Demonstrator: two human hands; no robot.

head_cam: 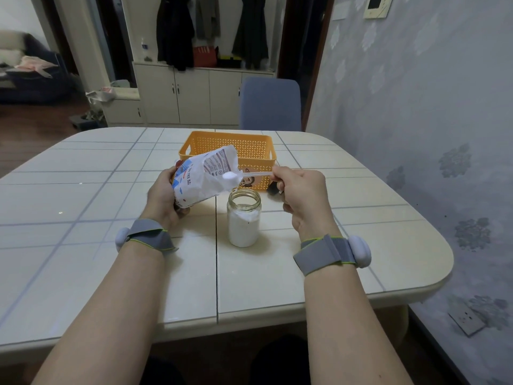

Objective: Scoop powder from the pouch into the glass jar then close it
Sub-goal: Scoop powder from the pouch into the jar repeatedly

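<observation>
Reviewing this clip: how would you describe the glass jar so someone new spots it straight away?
Start at the pale tiled table, then find the orange basket at its far side. Just in front of it, between the left hand and right hand, stands the glass jar. It is the only clear, upright container, lidless and mostly full of white powder.

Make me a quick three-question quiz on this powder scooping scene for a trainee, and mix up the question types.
1. True or false: the glass jar is closed.
2. Fill in: the spoon in the right hand carries white ____.
3. The pouch is held by: A the left hand, B the right hand, C nobody.
Key: 1 false; 2 powder; 3 A.
</observation>
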